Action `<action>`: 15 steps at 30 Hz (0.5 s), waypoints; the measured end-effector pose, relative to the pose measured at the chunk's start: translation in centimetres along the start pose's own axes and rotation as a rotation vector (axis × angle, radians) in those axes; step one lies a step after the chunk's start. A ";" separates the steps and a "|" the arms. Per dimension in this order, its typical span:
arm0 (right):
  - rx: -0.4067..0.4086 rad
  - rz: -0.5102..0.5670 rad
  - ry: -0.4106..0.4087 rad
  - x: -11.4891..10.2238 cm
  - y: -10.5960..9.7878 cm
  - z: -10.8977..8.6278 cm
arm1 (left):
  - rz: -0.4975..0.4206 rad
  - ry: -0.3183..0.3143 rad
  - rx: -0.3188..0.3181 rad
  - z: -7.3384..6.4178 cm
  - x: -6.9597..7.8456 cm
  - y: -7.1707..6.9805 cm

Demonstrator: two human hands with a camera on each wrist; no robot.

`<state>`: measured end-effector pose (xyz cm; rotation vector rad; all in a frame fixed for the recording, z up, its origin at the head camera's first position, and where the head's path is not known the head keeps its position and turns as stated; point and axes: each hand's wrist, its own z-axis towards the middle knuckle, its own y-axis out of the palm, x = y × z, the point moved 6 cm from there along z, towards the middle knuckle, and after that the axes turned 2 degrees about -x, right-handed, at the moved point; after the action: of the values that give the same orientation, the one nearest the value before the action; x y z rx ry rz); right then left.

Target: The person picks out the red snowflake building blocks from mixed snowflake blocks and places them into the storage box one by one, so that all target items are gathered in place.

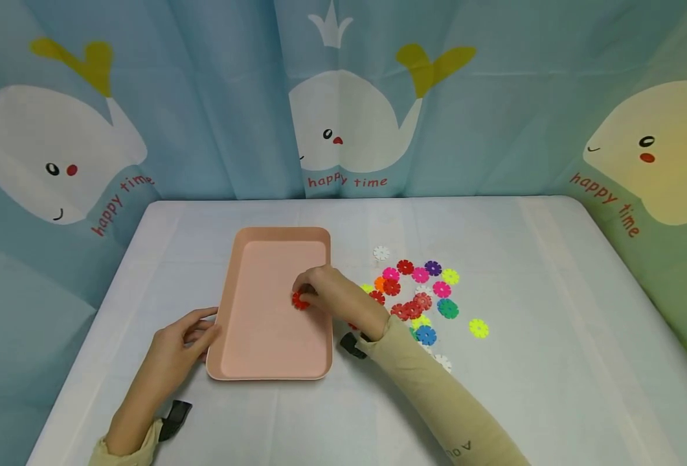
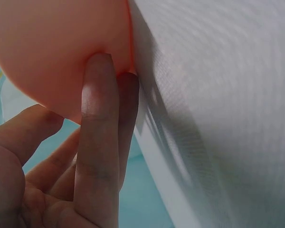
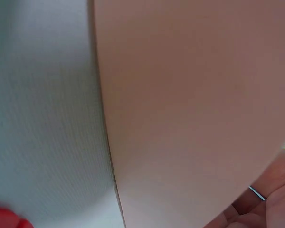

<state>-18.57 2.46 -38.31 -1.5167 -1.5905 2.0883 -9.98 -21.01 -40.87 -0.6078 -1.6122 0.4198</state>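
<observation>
A shallow pink tray [image 1: 269, 336] lies on the white table. At its left side my left hand [image 1: 174, 353] grips the wall; in the left wrist view, fingers press against the outer wall of the tray [image 2: 52, 42] and the thumb meets the rim. My right hand [image 1: 331, 294] reaches over the tray's right rim and pinches a red notched plastic disc [image 1: 299, 300] above the tray floor. The right wrist view shows the tray's outer wall [image 3: 180, 95] hiding much of that hand [image 3: 275, 199]; the held disc is out of sight there.
Right of the tray, many-coloured notched discs lie scattered and partly overlapping, among them a green disc [image 1: 448, 309], a blue disc [image 1: 426, 335] and a yellow disc [image 1: 479, 328] lying apart. My right forearm covers some. A whale-printed curtain [image 1: 215, 97] hangs behind the table [image 1: 553, 336].
</observation>
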 end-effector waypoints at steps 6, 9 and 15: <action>-0.008 -0.019 -0.011 0.2 0.5 0.3 | -0.006 -0.002 -0.003 0.1 -0.3 0.2; -0.011 -0.019 -0.017 0.3 0.7 0.3 | -0.005 0.003 -0.003 0.2 -0.4 0.3; -0.015 -0.019 -0.016 0.4 0.8 0.3 | 0.016 0.022 0.004 0.3 -0.6 0.5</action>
<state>-18.67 2.12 -39.22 -1.4872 -1.6229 2.0880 -10.21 -20.92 -41.65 -0.6201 -1.5865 0.4269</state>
